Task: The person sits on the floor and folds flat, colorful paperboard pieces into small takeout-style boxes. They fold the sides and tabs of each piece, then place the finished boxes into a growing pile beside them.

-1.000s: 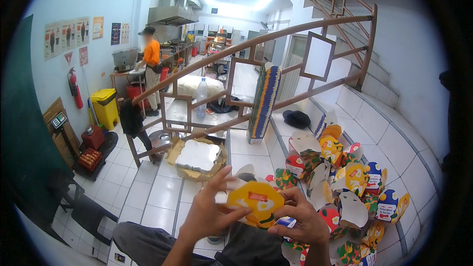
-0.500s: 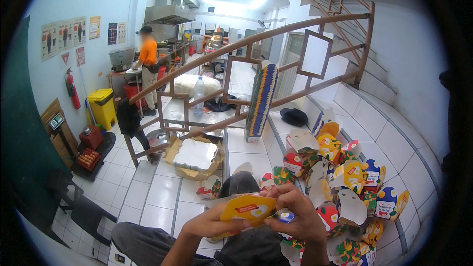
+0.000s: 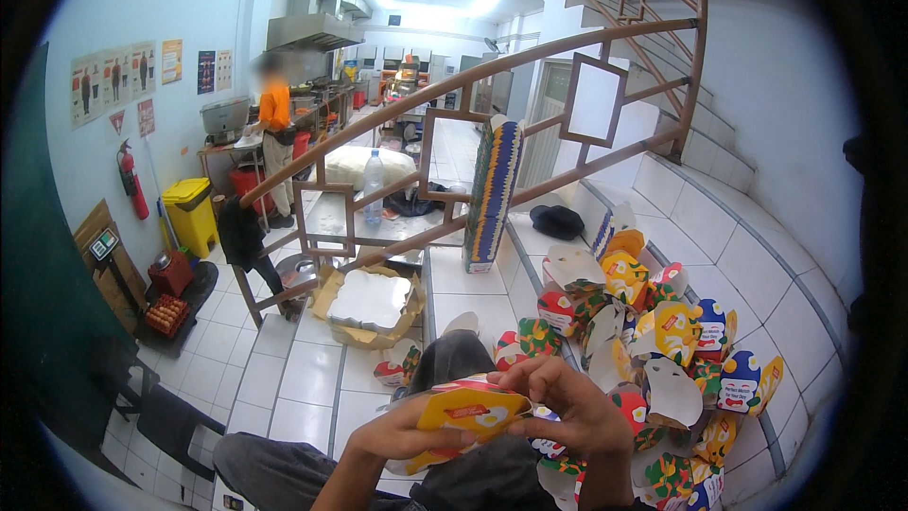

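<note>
A yellow paper food carton [image 3: 473, 413] with a fried-egg picture is held over my lap. My left hand [image 3: 405, 430] grips it from the left, thumb along its front panel. At the carton's right end is my right hand [image 3: 567, 405], its thumb and fingers pinching the edge there. A red-and-white panel shows along the top of the carton. To the right, a heap of folded cartons [image 3: 676, 333] in yellow, red, green and blue lies on the tiled steps. Two small cartons [image 3: 395, 366] sit beyond my left knee.
Ahead, a cardboard box [image 3: 371, 310] holds a stack of white sheets. A tall stack of flat cartons [image 3: 494, 199] leans by the brown stair railing [image 3: 558, 54]. A dark cap [image 3: 557, 221] lies on a step. Farther off, a person in orange [image 3: 275, 106] stands at a counter.
My right fingers have shifted left along the carton's top edge. The carton has tilted and spread, showing more of its red-and-white panel. The whole view has shifted slightly.
</note>
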`<move>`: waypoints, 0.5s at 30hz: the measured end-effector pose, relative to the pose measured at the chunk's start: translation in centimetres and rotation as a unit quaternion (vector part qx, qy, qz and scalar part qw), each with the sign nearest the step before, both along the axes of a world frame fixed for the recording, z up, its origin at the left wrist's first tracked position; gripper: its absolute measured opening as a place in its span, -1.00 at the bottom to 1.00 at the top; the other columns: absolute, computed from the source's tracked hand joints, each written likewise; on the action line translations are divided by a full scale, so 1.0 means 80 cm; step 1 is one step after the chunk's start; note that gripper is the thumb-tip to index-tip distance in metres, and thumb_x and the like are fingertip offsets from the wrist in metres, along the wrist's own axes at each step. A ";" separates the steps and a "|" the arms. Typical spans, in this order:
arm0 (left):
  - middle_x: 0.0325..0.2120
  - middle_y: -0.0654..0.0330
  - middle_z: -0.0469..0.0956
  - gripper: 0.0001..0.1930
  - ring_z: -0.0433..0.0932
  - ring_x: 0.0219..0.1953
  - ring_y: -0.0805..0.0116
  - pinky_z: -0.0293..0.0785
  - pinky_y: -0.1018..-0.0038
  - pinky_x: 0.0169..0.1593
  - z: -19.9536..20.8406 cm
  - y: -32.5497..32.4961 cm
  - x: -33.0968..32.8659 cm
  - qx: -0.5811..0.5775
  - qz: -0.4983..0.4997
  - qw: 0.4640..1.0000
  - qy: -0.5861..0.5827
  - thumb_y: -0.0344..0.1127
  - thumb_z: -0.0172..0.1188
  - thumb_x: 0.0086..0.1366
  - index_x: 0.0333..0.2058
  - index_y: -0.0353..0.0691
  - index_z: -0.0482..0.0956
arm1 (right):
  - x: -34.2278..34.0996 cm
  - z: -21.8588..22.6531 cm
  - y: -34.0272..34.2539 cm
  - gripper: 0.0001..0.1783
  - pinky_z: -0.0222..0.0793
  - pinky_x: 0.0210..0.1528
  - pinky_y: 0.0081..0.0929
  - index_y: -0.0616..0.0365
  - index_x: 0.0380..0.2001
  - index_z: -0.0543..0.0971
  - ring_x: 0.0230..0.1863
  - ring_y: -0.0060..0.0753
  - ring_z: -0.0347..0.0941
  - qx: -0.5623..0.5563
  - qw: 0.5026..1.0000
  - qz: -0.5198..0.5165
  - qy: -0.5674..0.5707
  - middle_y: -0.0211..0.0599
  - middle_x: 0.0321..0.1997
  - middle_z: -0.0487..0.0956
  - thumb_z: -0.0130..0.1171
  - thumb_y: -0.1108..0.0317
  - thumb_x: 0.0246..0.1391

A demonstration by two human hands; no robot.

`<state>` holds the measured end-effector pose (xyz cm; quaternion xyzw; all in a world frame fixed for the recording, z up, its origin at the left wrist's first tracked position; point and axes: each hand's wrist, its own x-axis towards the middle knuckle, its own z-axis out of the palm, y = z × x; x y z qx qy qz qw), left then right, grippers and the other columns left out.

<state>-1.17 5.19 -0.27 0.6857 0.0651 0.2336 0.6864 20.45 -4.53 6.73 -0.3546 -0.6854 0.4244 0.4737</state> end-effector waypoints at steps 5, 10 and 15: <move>-0.08 -0.06 0.54 -0.41 0.53 -0.02 0.19 0.45 0.28 0.05 0.000 -0.002 0.002 0.003 0.005 1.000 -0.021 -0.34 0.34 0.12 0.11 -0.37 0.35 | 0.005 -0.003 0.004 -0.67 0.29 0.22 -0.25 0.11 -0.30 0.36 0.24 -0.19 0.32 0.049 0.996 -0.024 -0.069 -0.09 0.07 0.45 0.33 0.52 -0.03; -0.07 -0.06 0.53 -0.38 0.51 0.01 0.18 0.46 0.27 0.08 0.001 -0.011 -0.001 -0.126 0.048 0.991 0.000 -0.41 0.34 0.10 0.13 -0.36 0.33 | 0.001 -0.011 0.006 -0.72 0.27 0.19 -0.24 0.11 -0.31 0.37 0.18 -0.18 0.37 0.082 0.994 -0.055 -0.035 -0.07 0.06 0.48 0.31 0.46 0.01; -0.06 -0.02 0.52 -0.41 0.49 0.01 0.22 0.45 0.34 0.06 0.003 -0.016 -0.003 -0.111 0.035 0.992 -0.053 -0.38 0.32 0.13 0.13 -0.37 0.33 | -0.008 -0.025 0.007 -0.73 0.28 0.18 -0.26 0.12 -0.27 0.35 0.14 -0.17 0.39 0.124 0.990 -0.062 -0.008 -0.03 0.06 0.48 0.27 0.44 0.06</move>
